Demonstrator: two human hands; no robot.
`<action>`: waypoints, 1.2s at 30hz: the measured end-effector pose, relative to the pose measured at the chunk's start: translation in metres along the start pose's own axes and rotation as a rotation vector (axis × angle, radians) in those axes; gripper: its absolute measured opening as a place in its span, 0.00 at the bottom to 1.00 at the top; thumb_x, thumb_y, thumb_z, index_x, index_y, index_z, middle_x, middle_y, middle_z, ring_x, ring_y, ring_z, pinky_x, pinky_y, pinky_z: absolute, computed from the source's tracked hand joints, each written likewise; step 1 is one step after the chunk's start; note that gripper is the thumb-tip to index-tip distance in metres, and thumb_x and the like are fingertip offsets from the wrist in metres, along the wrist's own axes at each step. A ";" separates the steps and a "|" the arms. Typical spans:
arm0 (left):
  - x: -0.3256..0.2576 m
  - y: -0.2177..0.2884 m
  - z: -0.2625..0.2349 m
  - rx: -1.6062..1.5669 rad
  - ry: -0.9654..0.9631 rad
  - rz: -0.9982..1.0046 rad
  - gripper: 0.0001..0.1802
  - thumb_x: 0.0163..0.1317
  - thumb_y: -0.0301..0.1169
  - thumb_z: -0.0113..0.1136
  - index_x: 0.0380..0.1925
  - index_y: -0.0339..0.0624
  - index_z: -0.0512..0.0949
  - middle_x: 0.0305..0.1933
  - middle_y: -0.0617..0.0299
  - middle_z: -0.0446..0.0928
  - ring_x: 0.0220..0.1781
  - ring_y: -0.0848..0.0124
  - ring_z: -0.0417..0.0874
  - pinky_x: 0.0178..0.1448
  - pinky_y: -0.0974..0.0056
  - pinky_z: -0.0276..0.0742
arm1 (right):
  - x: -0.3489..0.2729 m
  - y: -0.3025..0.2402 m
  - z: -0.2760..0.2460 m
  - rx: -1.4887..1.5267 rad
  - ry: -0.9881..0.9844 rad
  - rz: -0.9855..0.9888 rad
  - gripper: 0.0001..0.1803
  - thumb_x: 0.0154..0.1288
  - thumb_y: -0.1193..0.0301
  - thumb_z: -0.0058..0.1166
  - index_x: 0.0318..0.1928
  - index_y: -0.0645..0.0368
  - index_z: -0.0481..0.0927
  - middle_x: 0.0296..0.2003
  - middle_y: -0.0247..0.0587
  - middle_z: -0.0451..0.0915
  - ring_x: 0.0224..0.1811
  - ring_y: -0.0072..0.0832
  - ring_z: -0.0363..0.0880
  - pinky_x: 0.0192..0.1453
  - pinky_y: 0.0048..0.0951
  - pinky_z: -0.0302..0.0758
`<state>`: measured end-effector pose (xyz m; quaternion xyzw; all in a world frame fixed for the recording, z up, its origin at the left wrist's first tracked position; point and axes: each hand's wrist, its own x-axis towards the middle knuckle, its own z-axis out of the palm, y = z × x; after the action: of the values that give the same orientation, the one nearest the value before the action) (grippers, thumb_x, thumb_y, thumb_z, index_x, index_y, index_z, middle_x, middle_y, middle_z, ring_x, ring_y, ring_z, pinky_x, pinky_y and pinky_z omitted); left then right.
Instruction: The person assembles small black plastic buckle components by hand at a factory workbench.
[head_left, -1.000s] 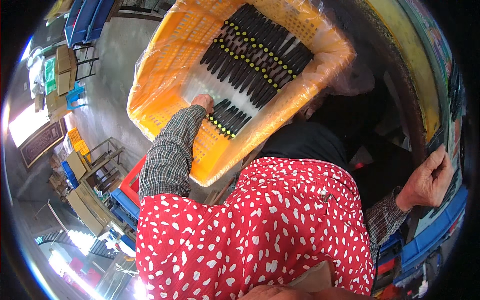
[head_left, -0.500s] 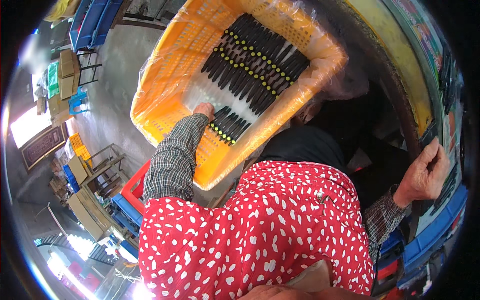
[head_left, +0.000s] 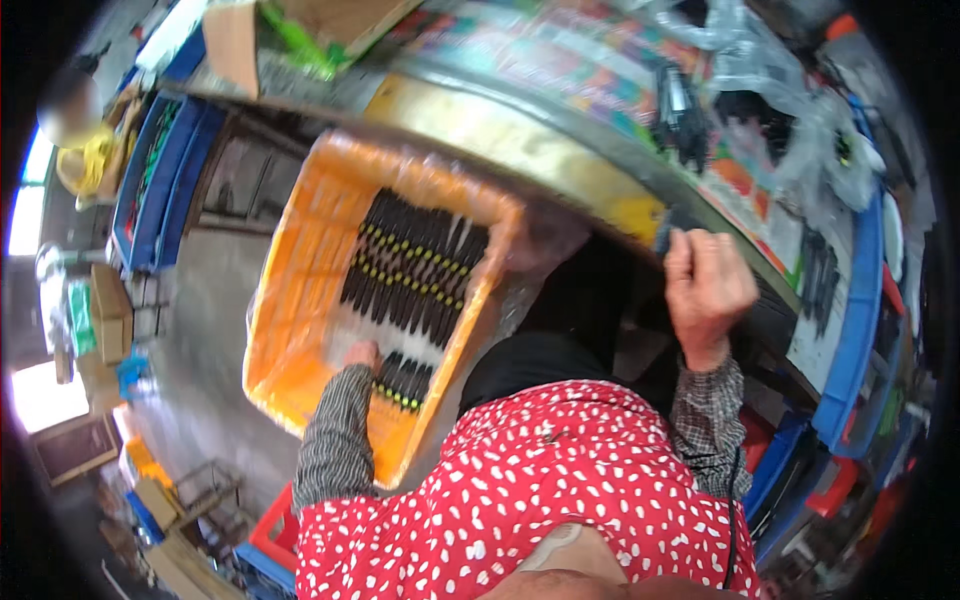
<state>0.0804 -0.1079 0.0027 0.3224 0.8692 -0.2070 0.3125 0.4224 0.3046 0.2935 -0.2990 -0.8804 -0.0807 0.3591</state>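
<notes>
An orange plastic crate [head_left: 272, 318] lined with clear film stands left of my body. Inside it, slender black pieces with yellow dots [head_left: 400, 268] lie side by side in long rows. A shorter row of the same black pieces [head_left: 408, 380] lies nearer me. My left hand [head_left: 364, 355] reaches into the crate at the left end of this short row; its fingers look curled and their tips are hidden. At the workbench edge [head_left: 560, 190], my right hand [head_left: 708, 290] is closed, fingers bent, beside a small dark piece [head_left: 668, 232]; whether it grips that piece is unclear.
On the bench lie dark slender parts [head_left: 680, 115], clear plastic bags [head_left: 760, 60] and a cardboard box [head_left: 232, 45]. Blue trays [head_left: 848, 330] line the right side. Blue bins [head_left: 160, 180] stand at the far left, and a red crate [head_left: 275, 530] is beside my left arm.
The view has swung toward the bench, so the crate appears lower and further left. My right hand has come inward along the bench edge. My left hand stays by the short row.
</notes>
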 end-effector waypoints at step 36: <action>-0.107 0.407 -0.445 -0.461 0.911 0.832 0.18 0.56 0.46 0.60 0.29 0.41 0.81 0.26 0.53 0.81 0.30 0.59 0.83 0.37 0.58 0.76 | -0.047 0.083 -0.107 0.034 0.018 0.254 0.08 0.52 0.75 0.62 0.30 0.60 0.74 0.26 0.41 0.72 0.28 0.38 0.77 0.30 0.35 0.73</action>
<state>0.2429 0.3836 0.3308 0.6117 0.7396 0.2794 0.0283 0.5596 0.3113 0.3332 -0.4014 -0.8333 -0.0222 0.3795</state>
